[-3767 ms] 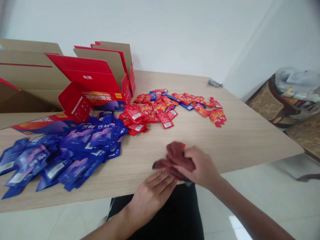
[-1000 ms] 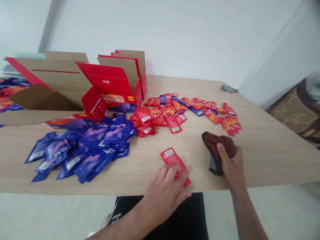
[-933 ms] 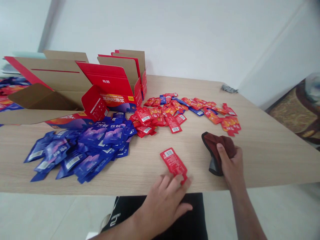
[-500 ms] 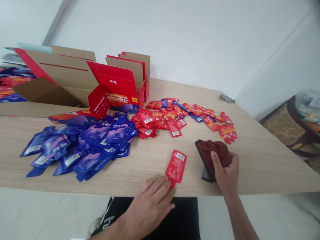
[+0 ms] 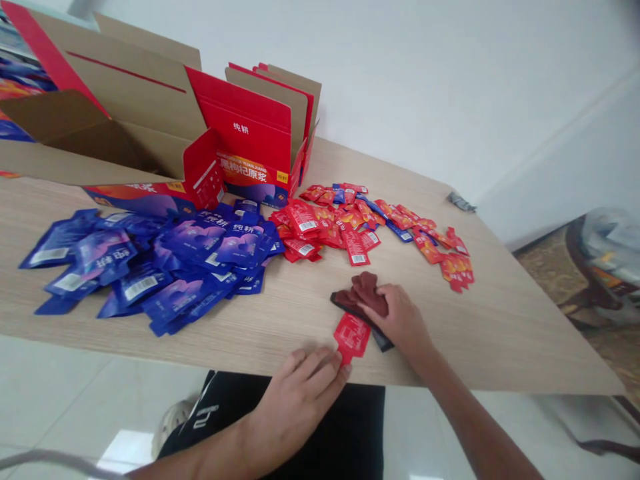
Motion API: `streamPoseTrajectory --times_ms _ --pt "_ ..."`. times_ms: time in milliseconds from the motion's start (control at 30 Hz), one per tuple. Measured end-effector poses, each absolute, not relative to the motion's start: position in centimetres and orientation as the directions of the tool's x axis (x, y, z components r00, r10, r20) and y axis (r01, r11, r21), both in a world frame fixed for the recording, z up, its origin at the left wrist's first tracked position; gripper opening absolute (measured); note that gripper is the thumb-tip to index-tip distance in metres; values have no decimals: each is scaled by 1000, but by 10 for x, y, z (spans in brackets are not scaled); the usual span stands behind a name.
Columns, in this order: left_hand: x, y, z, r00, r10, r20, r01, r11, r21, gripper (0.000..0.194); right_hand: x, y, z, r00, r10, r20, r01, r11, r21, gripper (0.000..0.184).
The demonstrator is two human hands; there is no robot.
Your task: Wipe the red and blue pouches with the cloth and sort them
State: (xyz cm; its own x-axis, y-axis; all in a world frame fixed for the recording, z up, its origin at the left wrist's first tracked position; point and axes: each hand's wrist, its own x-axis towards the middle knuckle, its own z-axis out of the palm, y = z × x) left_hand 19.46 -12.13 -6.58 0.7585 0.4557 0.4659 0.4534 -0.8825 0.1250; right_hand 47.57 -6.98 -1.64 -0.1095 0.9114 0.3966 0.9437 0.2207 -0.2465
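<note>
Near the table's front edge, a red pouch (image 5: 351,337) lies flat with its narrow neck toward me. My left hand (image 5: 305,393) is closed, its fingertips pinning that neck to the tabletop. A bunched brown cloth (image 5: 369,293) with a black edge is gripped in my right hand (image 5: 400,323). The cloth rests over the pouch's far end and hides it. To the left spreads a heap of blue-purple pouches (image 5: 200,260). Beyond the cloth is a pile of red pouches (image 5: 320,230).
Open red cardboard boxes (image 5: 250,147) stand along the back left. Flat orange-red sachets (image 5: 456,268) trail off toward the right. A crumpled grey scrap (image 5: 461,201) lies by the back edge of the wooden table (image 5: 500,333). White walls rise behind.
My right hand has carried the brown cloth leftward from beside the red pouch onto its far end. My left hand stays at the pouch's neck. The camera view has shifted somewhat.
</note>
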Motion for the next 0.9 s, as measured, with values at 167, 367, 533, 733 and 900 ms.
streamPoseTrajectory --times_ms 167,367,533,733,900 --pt "196 -121 -65 727 472 498 458 -874 159 33 486 -65 -2 150 837 526 959 6 -282 41" --pt "198 -120 -64 711 481 513 450 -872 194 28 447 -123 -7 -152 890 429 870 326 -369 24" --pt "198 -120 -67 718 477 507 440 -875 200 29 448 -113 -21 -212 913 347 870 338 -359 25" --pt "197 -119 -66 707 459 537 445 -880 167 28 487 -66 -17 61 911 407 967 47 -250 40" --pt "195 -118 -52 742 430 515 440 -891 110 32 504 -90 -10 488 726 484 842 -247 -479 63"
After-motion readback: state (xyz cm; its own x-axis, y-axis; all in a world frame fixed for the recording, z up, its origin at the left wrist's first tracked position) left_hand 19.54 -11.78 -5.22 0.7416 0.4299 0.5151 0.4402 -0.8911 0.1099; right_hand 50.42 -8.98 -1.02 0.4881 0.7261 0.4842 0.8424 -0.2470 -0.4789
